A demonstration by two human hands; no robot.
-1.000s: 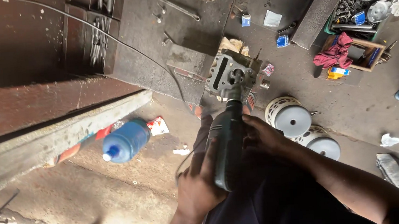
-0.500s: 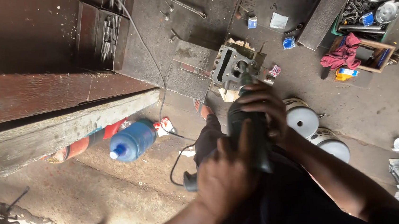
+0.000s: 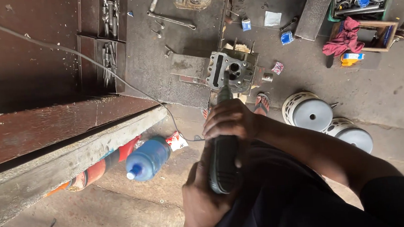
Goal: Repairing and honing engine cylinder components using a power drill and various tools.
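the dark green power tool (image 3: 222,162) sits at centre frame, its nose pointed at the grey engine block (image 3: 231,71) on the floor just above it. the right hand (image 3: 231,121) is clenched around the tool's front, the left hand (image 3: 204,202) grips its rear end lower down. a blue water bottle (image 3: 148,157) lies to the left of the hands, two pale round covers (image 3: 307,112) to the right, and a red rag (image 3: 345,42) in the upper right.

One head-worn camera looks steeply down, close over the hands, at the workshop floor (image 3: 392,89).
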